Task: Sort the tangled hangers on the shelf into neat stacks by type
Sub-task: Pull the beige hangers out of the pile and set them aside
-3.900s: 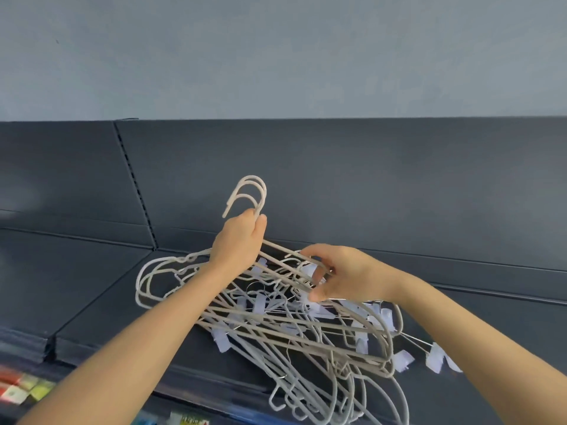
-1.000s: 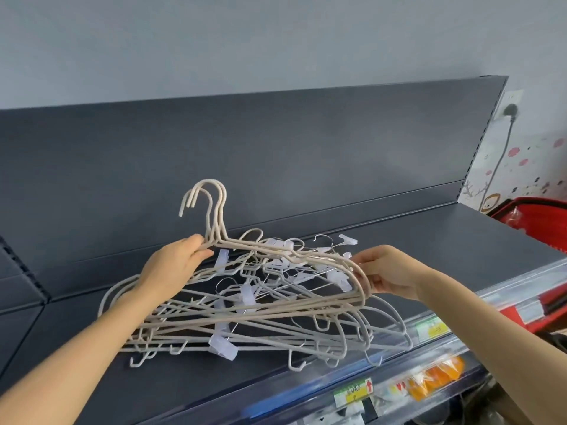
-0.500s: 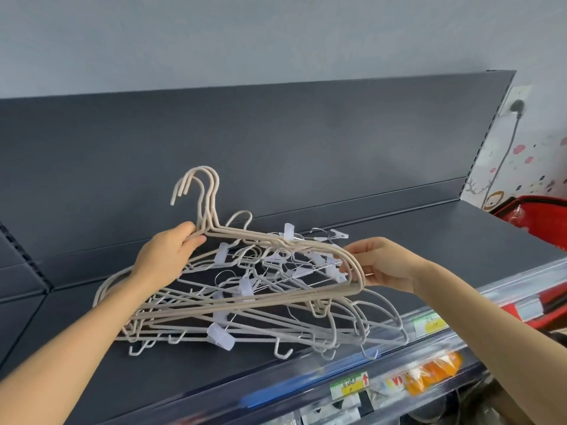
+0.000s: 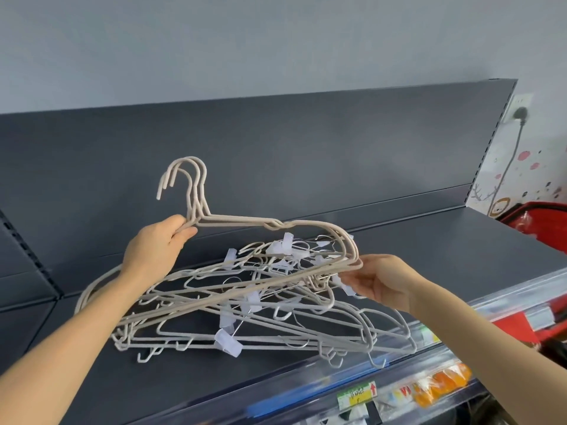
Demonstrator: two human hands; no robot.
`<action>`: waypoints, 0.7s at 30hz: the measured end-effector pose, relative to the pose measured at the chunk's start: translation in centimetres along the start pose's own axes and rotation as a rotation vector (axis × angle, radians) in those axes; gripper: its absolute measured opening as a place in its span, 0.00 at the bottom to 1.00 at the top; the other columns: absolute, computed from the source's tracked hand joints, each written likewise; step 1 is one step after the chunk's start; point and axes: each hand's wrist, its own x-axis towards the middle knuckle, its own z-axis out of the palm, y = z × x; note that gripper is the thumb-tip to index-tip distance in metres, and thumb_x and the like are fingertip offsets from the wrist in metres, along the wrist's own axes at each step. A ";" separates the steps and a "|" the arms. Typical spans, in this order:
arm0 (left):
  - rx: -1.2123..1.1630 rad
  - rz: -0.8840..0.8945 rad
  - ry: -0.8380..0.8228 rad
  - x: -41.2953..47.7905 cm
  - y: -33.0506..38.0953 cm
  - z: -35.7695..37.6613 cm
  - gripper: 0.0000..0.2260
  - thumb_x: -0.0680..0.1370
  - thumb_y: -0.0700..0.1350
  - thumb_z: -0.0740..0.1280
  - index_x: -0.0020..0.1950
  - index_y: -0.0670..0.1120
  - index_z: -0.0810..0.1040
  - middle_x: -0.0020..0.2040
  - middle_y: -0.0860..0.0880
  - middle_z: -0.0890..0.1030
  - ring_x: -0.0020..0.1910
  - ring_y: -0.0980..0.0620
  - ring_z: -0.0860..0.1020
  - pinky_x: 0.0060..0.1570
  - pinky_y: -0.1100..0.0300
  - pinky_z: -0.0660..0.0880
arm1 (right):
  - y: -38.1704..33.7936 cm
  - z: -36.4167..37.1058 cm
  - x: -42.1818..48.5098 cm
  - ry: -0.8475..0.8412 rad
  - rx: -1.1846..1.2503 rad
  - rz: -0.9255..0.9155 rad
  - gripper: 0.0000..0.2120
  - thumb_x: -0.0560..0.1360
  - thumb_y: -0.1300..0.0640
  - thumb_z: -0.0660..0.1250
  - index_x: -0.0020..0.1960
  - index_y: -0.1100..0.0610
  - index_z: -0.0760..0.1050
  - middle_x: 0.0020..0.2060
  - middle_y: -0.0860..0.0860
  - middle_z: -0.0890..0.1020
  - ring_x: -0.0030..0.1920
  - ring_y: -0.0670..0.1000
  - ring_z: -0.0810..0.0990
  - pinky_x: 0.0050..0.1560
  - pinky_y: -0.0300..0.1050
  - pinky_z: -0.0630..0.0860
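Note:
A tangled pile of pale hangers [image 4: 276, 329], some with white clips, lies on the dark shelf [image 4: 445, 250]. My left hand [image 4: 159, 246] grips the necks of a bundle of beige hangers [image 4: 239, 220], lifted above the pile with hooks up. My right hand [image 4: 377, 280] pinches the right shoulder end of that bundle, where a clip hanger is still caught in it. The bundle's left shoulder end dips into the pile behind my left forearm.
The shelf's dark back panel [image 4: 276, 142] rises behind the pile. A clear price rail [image 4: 352, 384] with labels edges the shelf front. A red basket [image 4: 534, 222] stands at the far right, below a wall socket with a cable [image 4: 518, 115].
Both hands have raised the beige bundle higher off the pile since a second ago. My view has stayed turned right compared with 3.9 s ago.

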 end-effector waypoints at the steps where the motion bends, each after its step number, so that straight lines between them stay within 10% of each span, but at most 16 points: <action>1: 0.002 -0.003 -0.006 -0.1 0.1 0.1 0.15 0.79 0.50 0.62 0.36 0.44 0.68 0.32 0.43 0.77 0.33 0.40 0.75 0.32 0.51 0.69 | 0.3 0.0 -0.4 -0.003 -0.019 0.009 0.13 0.75 0.74 0.57 0.57 0.70 0.74 0.47 0.66 0.82 0.41 0.57 0.84 0.38 0.45 0.83; 21: -0.004 0.127 -0.296 0.5 1.7 3.8 0.09 0.78 0.42 0.63 0.39 0.43 0.75 0.33 0.48 0.78 0.34 0.51 0.78 0.41 0.50 0.75 | 2.8 0.7 -5.6 0.148 -0.232 -0.071 0.16 0.73 0.70 0.65 0.60 0.63 0.73 0.37 0.61 0.82 0.32 0.53 0.82 0.30 0.39 0.79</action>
